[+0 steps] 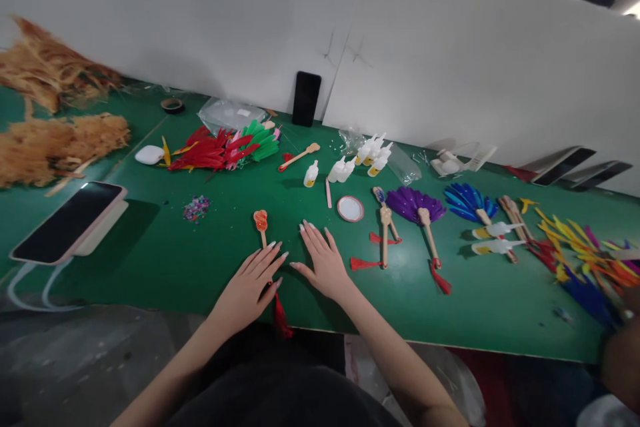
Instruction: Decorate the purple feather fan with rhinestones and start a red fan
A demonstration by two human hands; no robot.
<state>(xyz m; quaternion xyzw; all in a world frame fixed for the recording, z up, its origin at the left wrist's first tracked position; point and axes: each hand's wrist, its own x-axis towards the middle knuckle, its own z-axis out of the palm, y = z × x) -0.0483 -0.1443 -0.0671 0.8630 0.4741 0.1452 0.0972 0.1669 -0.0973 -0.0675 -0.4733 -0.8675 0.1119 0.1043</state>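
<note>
Two bare hands rest on a green surface (pixel 175 253), the left hand (pixel 251 278) lying across a slim wooden handle (pixel 263 238) and the right hand (pixel 323 263) laid flat just beside it, touching no other piece. The fingers of both are stretched out and relaxed; those of the right grip nothing, while those of the left cover the shaft with no visible clasp. The handle lies directly before the person, its glossy orange head (pixel 261 219) pointing away and its red tassel (pixel 282 317) reaching toward the near edge.

By the look of it, the piece is partway along: head coloured, tassel in place, no feathers fitted. To the right, a purple feather fan (pixel 407 203) and a blue feather fan (pixel 467 200) appear further advanced, each with plumes spread from a similar handle. Between them and the right hand lie two tasselled handles (pixel 385 247), one with a dark, glittery head, neither bearing feathers.

Supplies for the rest sit near: a small heap of coloured chips (pixel 197 209), white nozzle bottles (pixel 311 175) beyond the hands, and, farther back, red feathers (pixel 205 152) and green feathers (pixel 261 141), whether mounted or loose one cannot tell.
</note>
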